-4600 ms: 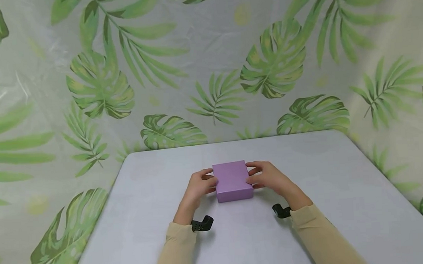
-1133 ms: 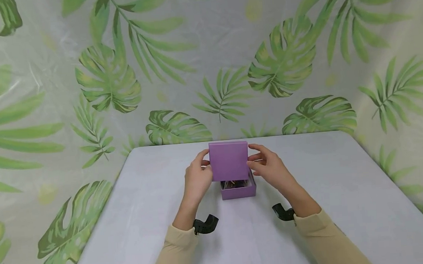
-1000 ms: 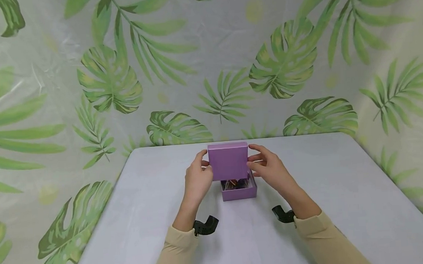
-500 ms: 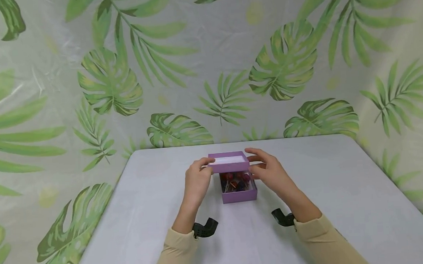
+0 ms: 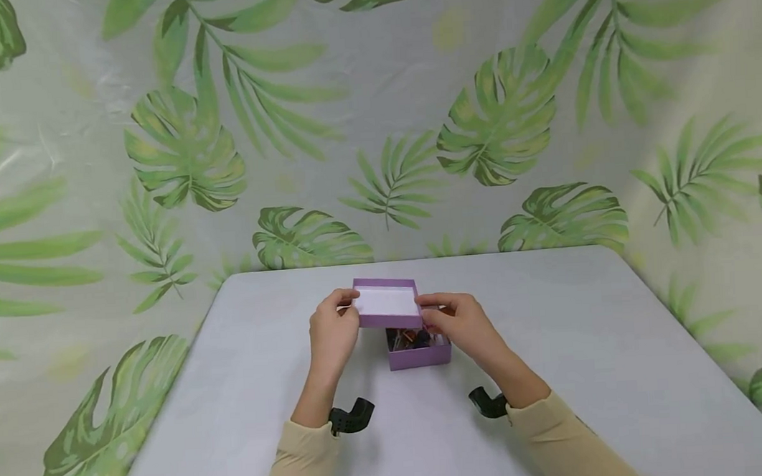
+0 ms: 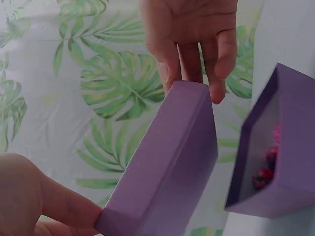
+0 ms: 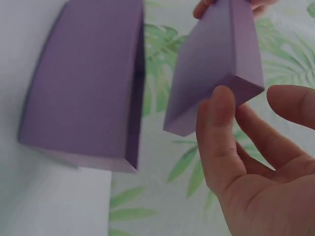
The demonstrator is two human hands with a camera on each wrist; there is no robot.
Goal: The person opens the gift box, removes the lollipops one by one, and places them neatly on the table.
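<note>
A shallow purple box lid (image 5: 384, 300) is held in the air, turned over so that its white inside faces up. My left hand (image 5: 334, 332) pinches its left end between thumb and fingers. At the lid's right end, my right hand (image 5: 463, 325) holds on lightly with thumb and fingertips. Below and slightly right of the lid, the purple box (image 5: 420, 358) stands uncovered on the table. Dark and reddish wrapped lollipops (image 5: 412, 338) with thin sticks lie inside it, partly hidden by the lid. In the left wrist view, some red lollipops (image 6: 263, 178) show inside the box.
The box stands on a white-topped table (image 5: 285, 387). A pale backdrop (image 5: 399, 86) printed with green leaves hangs behind and beside it. Black wrist cameras (image 5: 351, 416) are strapped to both wrists.
The lid was on the box, then was lifted off and stood upright, then flipped inside up. Over the last half second, both hands and the lid moved left, uncovering less of the box contents.
</note>
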